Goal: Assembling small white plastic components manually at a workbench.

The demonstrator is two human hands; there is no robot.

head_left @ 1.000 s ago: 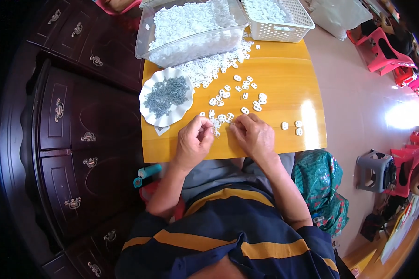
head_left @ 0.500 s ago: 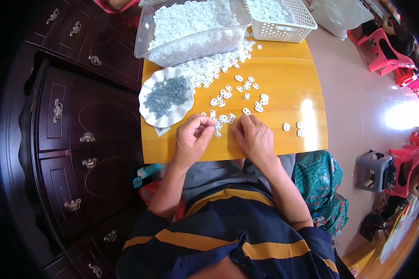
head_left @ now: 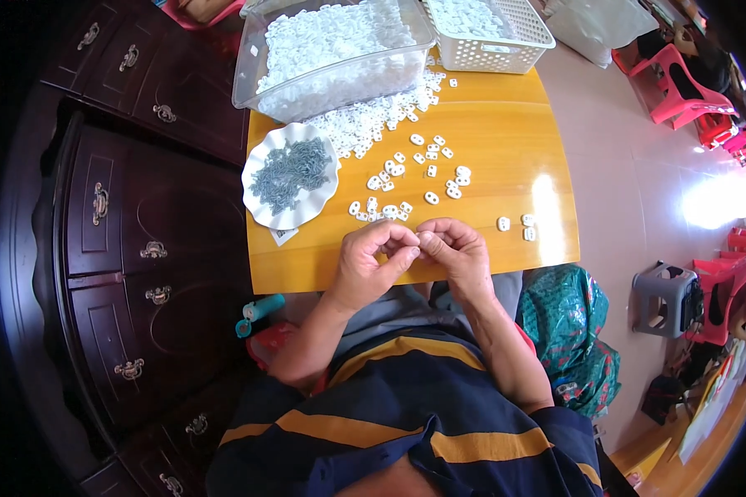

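Note:
My left hand (head_left: 368, 265) and my right hand (head_left: 466, 258) meet fingertip to fingertip just above the near part of the yellow wooden table (head_left: 506, 157). Both have thumb and forefinger pinched together; whatever is between them is too small and covered to make out. Just beyond my left fingers lies a loose cluster of small white plastic pieces with dark holes (head_left: 389, 212). More such pieces (head_left: 453, 189) are scattered farther off, some rounded and some squarish. To the left, a white wavy-edged plate (head_left: 252, 205) holds a heap of small grey screws (head_left: 290, 174).
A clear plastic bin (head_left: 331, 86) full of white pieces stands at the back, with a spilled pile (head_left: 365, 124) before it. Beside it is a perforated white basket (head_left: 493, 60). A few paired pieces (head_left: 529, 234) lie at right. Dark cabinets (head_left: 157, 207) line the left.
My hands have come together from apart, the left moving right and the right drawing slightly nearer to me. The cluster that my fingers partly covered now shows more fully.

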